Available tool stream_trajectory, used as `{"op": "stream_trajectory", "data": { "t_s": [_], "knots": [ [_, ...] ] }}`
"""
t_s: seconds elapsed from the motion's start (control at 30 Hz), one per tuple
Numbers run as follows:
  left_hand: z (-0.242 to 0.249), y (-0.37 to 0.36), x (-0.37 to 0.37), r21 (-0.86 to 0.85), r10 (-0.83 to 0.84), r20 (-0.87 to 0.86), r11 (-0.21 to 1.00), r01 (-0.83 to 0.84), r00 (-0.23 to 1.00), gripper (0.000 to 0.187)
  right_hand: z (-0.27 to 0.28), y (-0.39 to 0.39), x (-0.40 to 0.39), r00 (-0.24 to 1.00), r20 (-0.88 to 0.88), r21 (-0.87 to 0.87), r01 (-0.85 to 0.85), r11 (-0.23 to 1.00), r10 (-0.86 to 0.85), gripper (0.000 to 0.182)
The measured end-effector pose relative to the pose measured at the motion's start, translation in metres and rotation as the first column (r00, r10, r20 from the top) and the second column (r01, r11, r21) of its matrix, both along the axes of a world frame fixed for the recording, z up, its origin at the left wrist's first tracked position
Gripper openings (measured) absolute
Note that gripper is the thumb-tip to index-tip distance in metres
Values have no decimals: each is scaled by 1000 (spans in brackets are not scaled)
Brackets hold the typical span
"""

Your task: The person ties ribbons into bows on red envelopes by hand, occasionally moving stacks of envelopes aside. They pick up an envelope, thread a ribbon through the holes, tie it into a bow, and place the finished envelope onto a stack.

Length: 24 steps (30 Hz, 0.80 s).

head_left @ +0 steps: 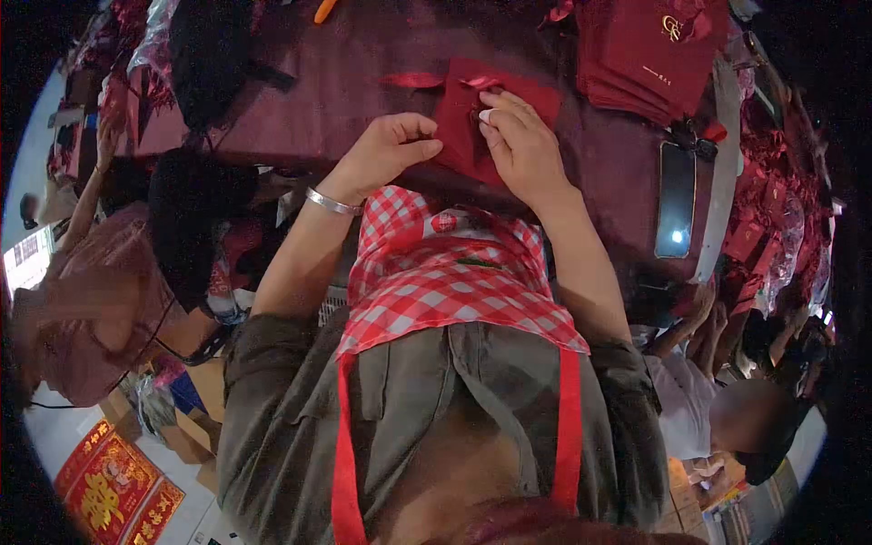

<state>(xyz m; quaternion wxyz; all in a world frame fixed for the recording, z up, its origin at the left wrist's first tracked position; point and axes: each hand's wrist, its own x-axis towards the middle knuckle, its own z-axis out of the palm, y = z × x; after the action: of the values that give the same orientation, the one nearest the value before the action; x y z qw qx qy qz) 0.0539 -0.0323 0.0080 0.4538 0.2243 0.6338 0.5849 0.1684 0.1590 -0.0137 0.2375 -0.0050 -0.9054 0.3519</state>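
Observation:
A dark red, flat bag or pouch point(463, 136) lies tilted on the table in front of me. A shiny red ribbon point(413, 80) sticks out to its left, and a piece of it shows at the bag's top. My right hand point(525, 150) lies over the bag's right part with curled fingers, gripping at its middle near the ribbon; one fingertip looks white. The exact grip is partly hidden. At the bag's left edge is my left hand point(391, 150), fingers loosely bent, thumb slightly apart from them, with nothing visible between. A silver bracelet point(332, 202) circles the left wrist.
A stack of dark red bags with gold lettering point(649, 64) sits at the back right. A phone point(676, 200) lies at the table's right edge. An orange object point(324, 11) is at the top. Other people work on both sides, one with an arm point(86, 195) raised.

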Motion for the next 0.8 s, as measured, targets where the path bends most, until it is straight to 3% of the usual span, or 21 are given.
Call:
{"op": "stream_trajectory", "data": {
  "t_s": [0.13, 0.2, 0.33, 0.43, 0.5, 0.63, 0.7, 0.8],
  "knots": [
    [-2, -3, -3, -1, -66, 27, 998, 66, 997, 12, 0, 0, 1, 1000, -2, 2, 10, 1000, -10, 17],
    [-1, 0, 2, 34, 36, 121, 999, -41, 992, 12, 0, 0, 1, 1000, -6, -10, 6, 1000, -6, 17],
    [7, 4, 6, 8, 121, 131, 992, -123, 984, 13, -1, 1, 1, 999, -37, 9, 4, 1000, -4, 16],
    [6, 3, 2, 33, 48, 121, 998, -52, 992, 13, -1, 0, 2, 998, -56, -16, 4, 1000, -5, 15],
    [8, 4, 3, -11, 38, 24, 999, -38, 999, 11, 0, 1, 2, 998, -64, -23, 5, 1000, -6, 15],
    [4, 2, 3, -27, -14, 36, 1000, 15, 999, 16, -3, 2, 1, 999, -32, 22, 8, 1000, -7, 17],
    [6, 3, 11, -11, 108, 49, 994, -108, 993, 19, -4, 2, 1, 999, -41, 22, 4, 1000, -3, 17],
    [8, 4, 13, -18, 135, 79, 991, -134, 988, 19, -1, 1, 1, 1000, -22, 7, 9, 1000, -8, 16]
  ]
}}
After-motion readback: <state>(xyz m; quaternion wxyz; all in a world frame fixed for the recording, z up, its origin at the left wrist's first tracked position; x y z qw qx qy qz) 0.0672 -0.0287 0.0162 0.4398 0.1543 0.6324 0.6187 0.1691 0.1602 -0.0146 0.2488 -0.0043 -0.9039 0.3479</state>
